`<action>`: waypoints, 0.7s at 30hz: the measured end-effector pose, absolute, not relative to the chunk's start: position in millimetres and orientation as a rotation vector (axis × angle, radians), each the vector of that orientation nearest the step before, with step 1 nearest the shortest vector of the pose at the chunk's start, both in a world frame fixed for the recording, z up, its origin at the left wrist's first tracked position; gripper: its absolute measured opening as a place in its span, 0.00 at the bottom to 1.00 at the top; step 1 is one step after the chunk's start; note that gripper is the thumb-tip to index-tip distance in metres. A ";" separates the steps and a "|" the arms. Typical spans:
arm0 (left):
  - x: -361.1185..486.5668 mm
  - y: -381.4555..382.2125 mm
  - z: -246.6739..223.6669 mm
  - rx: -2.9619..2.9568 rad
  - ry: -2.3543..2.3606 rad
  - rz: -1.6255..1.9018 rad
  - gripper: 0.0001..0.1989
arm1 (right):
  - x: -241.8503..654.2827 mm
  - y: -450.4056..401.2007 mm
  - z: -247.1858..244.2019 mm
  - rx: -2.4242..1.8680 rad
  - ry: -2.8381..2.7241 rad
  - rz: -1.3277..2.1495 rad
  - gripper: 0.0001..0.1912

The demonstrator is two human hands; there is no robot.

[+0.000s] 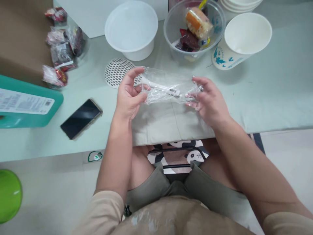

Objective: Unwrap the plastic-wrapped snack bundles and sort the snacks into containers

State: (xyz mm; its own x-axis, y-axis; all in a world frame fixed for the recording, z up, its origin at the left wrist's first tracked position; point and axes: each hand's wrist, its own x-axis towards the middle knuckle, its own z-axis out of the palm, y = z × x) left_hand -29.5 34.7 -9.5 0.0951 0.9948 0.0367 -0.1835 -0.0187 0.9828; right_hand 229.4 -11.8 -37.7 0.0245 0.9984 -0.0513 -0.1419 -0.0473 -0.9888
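A thin, crinkled piece of clear plastic film [160,97] is stretched between my two hands above the table. My left hand [128,94] pinches its left end with curled fingers. At the other end, my right hand [211,101] grips the film, some of it bunched over the fingertips. Whether the film is a bag, a glove or a sheet, I cannot tell. Behind it lies a white slotted skimmer [117,72], its perforated head beside my left hand and its handle showing through the plastic.
Beyond my hands stand a white bowl [132,49], a clear tub [168,36] of wrapped snacks and a paper cup [228,54]. On the left are a phone [81,118], a green container [52,106] and wrapped snacks [62,55]. The table's front edge is near my lap.
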 end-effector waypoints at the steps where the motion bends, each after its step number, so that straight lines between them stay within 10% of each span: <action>1: -28.9 34.1 -8.2 1.129 0.987 1.229 0.28 | 228.7 -13.3 -37.3 -1.175 -1.145 1.247 0.25; 11: -39.2 41.4 -14.4 1.107 1.029 1.229 0.33 | 227.6 -11.5 -33.6 -1.276 -1.138 1.104 0.04; 21: -37.0 36.2 -9.1 1.154 1.123 1.163 0.31 | 223.7 -11.2 -37.5 -1.285 -0.901 1.212 0.11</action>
State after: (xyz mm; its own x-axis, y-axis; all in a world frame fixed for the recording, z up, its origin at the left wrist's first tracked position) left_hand -37.0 36.2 -9.1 0.0698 0.9968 -0.0396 -0.0745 0.0448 0.9962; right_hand 223.7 -11.2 -37.5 0.1873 0.9725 -0.1382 -0.1477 -0.1112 -0.9828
